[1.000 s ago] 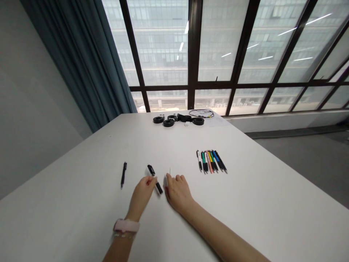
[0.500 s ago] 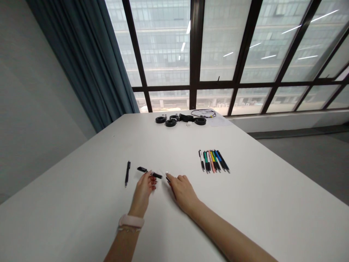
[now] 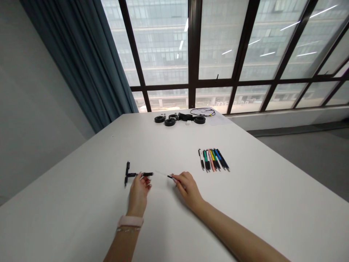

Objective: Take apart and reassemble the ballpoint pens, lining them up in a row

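My left hand (image 3: pixel 138 191) pinches a black pen barrel (image 3: pixel 148 174) that lies level, its right end poking out past the fingertips. On the left, the end of this pen reaches a second black pen (image 3: pixel 127 168) lying upright in view on the table; I cannot tell whether they touch. My right hand (image 3: pixel 188 187) is closed on a thin pen refill (image 3: pixel 169 177). The refill has a dark part at the fingers and a faint, pale length pointing toward the barrel. A short gap separates it from the barrel.
A row of several coloured pens (image 3: pixel 212 160) lies to the right on the white table (image 3: pixel 163 225). Farther back sit black tape-like rings (image 3: pixel 170 122), a coiled black cable (image 3: pixel 203 111) and a sheet of paper (image 3: pixel 218 120). Windows and a blue curtain (image 3: pixel 89 65) stand beyond.
My left hand has shifted left with the pen barrel, which now lies level and meets the other pen in view. My right hand has moved slightly right, and the refill's pale length shows.
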`<state>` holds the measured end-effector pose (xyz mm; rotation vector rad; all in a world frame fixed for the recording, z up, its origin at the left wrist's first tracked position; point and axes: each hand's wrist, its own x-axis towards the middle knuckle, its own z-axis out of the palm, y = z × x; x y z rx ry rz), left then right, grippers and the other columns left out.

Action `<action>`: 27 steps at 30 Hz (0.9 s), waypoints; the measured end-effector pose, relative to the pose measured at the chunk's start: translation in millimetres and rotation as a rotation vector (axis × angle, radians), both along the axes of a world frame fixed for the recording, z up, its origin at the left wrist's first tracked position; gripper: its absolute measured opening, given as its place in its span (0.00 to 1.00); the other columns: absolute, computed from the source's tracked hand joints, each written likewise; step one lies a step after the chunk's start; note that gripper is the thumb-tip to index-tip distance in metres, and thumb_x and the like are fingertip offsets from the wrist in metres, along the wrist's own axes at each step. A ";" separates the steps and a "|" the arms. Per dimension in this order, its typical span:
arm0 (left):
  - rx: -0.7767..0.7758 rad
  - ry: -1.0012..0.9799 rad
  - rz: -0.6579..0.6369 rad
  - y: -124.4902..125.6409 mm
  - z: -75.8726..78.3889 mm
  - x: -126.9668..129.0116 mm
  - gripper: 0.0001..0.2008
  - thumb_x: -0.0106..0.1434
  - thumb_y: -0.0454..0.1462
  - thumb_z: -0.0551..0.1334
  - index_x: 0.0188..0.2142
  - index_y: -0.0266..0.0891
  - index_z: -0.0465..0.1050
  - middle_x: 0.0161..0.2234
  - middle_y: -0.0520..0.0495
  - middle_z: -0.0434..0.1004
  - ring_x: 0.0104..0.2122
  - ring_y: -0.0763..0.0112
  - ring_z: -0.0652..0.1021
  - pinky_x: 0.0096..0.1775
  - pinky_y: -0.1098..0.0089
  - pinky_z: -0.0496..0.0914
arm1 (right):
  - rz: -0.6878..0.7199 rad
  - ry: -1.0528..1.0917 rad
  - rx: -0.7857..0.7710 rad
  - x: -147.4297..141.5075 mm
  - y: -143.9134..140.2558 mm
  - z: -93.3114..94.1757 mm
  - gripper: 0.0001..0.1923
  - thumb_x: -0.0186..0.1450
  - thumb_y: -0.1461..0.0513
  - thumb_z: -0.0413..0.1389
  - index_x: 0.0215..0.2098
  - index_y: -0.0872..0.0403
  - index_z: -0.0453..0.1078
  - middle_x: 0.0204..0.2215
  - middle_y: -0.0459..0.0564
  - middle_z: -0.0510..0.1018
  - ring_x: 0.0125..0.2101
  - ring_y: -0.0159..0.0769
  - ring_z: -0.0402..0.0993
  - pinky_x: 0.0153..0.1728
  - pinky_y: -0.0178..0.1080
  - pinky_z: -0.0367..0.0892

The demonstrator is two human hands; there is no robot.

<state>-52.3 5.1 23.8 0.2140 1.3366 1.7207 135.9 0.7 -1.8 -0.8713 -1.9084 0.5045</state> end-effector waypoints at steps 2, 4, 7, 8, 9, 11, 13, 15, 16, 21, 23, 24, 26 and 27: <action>0.007 -0.003 -0.001 0.3 -1.0 -0.7 0.06 0.57 0.36 0.56 0.25 0.38 0.65 0.18 0.54 0.69 0.16 0.79 0.67 0.19 0.78 0.60 | -0.001 -0.012 0.008 -1.0 0.0 0.1 0.13 0.69 0.65 0.47 0.47 0.54 0.71 0.31 0.52 0.73 0.34 0.38 0.66 0.36 0.40 0.63; 0.011 -0.004 -0.002 0.4 -1.7 -0.7 0.06 0.57 0.36 0.56 0.25 0.38 0.66 0.18 0.54 0.69 0.16 0.79 0.67 0.19 0.78 0.60 | 0.002 -0.021 0.020 -1.7 -0.2 0.0 0.13 0.69 0.64 0.47 0.47 0.54 0.71 0.30 0.51 0.73 0.34 0.38 0.66 0.36 0.40 0.63; 0.015 0.002 -0.004 0.3 -2.6 -0.3 0.05 0.56 0.37 0.57 0.25 0.38 0.66 0.18 0.54 0.69 0.17 0.79 0.67 0.19 0.78 0.60 | -0.004 -0.024 0.017 -2.3 -1.2 0.6 0.13 0.69 0.64 0.47 0.47 0.54 0.71 0.31 0.51 0.73 0.34 0.38 0.66 0.36 0.40 0.63; 0.015 0.004 -0.005 0.3 -2.9 -0.2 0.05 0.56 0.37 0.57 0.25 0.38 0.66 0.18 0.54 0.69 0.16 0.79 0.67 0.19 0.78 0.60 | -0.010 -0.025 0.007 -2.3 -1.6 1.2 0.13 0.69 0.65 0.47 0.46 0.54 0.71 0.31 0.51 0.73 0.35 0.38 0.66 0.36 0.40 0.63; 0.015 0.006 -0.008 0.3 -3.0 -0.3 0.05 0.56 0.37 0.57 0.25 0.38 0.66 0.18 0.55 0.69 0.16 0.79 0.67 0.19 0.78 0.60 | -0.016 -0.029 -0.005 -2.2 -2.0 1.9 0.13 0.69 0.65 0.47 0.46 0.54 0.71 0.31 0.51 0.73 0.35 0.38 0.66 0.37 0.39 0.63; 0.013 0.011 -0.009 0.2 -3.0 -0.7 0.05 0.56 0.37 0.57 0.25 0.38 0.65 0.18 0.55 0.69 0.16 0.79 0.67 0.19 0.78 0.60 | -0.024 -0.039 -0.023 -1.6 -2.8 3.7 0.13 0.69 0.65 0.47 0.46 0.53 0.72 0.31 0.51 0.73 0.35 0.38 0.66 0.37 0.39 0.63; 0.012 0.022 -0.008 -0.3 -3.1 -1.4 0.05 0.55 0.37 0.58 0.25 0.38 0.65 0.18 0.55 0.69 0.16 0.79 0.67 0.19 0.78 0.60 | -0.027 -0.053 -0.036 -0.9 -3.0 5.2 0.13 0.68 0.65 0.48 0.46 0.53 0.72 0.31 0.51 0.73 0.35 0.38 0.66 0.37 0.39 0.63; 0.024 0.052 -0.013 -1.0 -3.8 -1.8 0.06 0.54 0.38 0.59 0.26 0.38 0.65 0.18 0.56 0.69 0.16 0.79 0.68 0.19 0.78 0.60 | -0.042 -0.054 -0.049 -0.3 -2.4 5.8 0.13 0.68 0.65 0.48 0.45 0.53 0.72 0.31 0.51 0.73 0.35 0.38 0.66 0.37 0.39 0.64; 0.035 0.080 -0.017 -1.3 -4.6 -1.6 0.06 0.53 0.39 0.60 0.27 0.38 0.65 0.18 0.56 0.69 0.17 0.78 0.68 0.20 0.78 0.60 | -0.056 -0.046 -0.056 -0.3 -1.8 5.6 0.12 0.68 0.65 0.48 0.45 0.53 0.72 0.31 0.51 0.73 0.35 0.38 0.67 0.37 0.39 0.64; 0.069 0.279 -0.078 -1.9 -12.0 6.2 0.13 0.49 0.44 0.64 0.29 0.39 0.66 0.18 0.55 0.71 0.17 0.77 0.70 0.21 0.77 0.61 | -0.093 -0.012 -0.063 -4.6 1.7 1.7 0.10 0.68 0.64 0.49 0.40 0.54 0.72 0.31 0.51 0.73 0.35 0.38 0.67 0.37 0.39 0.63; 0.074 0.278 -0.170 -3.0 -14.4 13.4 0.16 0.47 0.46 0.66 0.29 0.38 0.67 0.19 0.53 0.73 0.18 0.76 0.71 0.21 0.76 0.62 | -0.081 0.011 -0.062 -7.9 2.5 -0.8 0.09 0.68 0.64 0.49 0.41 0.54 0.71 0.31 0.50 0.73 0.35 0.37 0.67 0.38 0.39 0.64; 0.078 0.249 -0.234 -4.2 -14.9 17.5 0.17 0.46 0.46 0.67 0.29 0.37 0.67 0.20 0.52 0.74 0.19 0.75 0.71 0.22 0.75 0.62 | -0.079 0.036 -0.070 -9.5 2.7 -2.2 0.09 0.68 0.63 0.49 0.43 0.54 0.70 0.31 0.50 0.73 0.35 0.37 0.68 0.38 0.39 0.64; 0.091 0.184 -0.342 -7.6 -14.5 25.6 0.18 0.46 0.46 0.68 0.30 0.37 0.68 0.22 0.51 0.75 0.21 0.75 0.73 0.23 0.75 0.63 | -0.087 0.107 -0.097 -12.4 2.7 -4.8 0.10 0.68 0.62 0.49 0.45 0.54 0.67 0.32 0.50 0.73 0.34 0.36 0.69 0.38 0.39 0.65; 0.102 0.152 -0.372 -9.5 -13.7 29.1 0.18 0.46 0.46 0.68 0.31 0.37 0.69 0.23 0.51 0.75 0.22 0.75 0.73 0.23 0.75 0.62 | -0.094 0.143 -0.111 -13.4 2.7 -5.9 0.10 0.68 0.62 0.48 0.46 0.54 0.66 0.33 0.50 0.73 0.34 0.36 0.69 0.38 0.38 0.66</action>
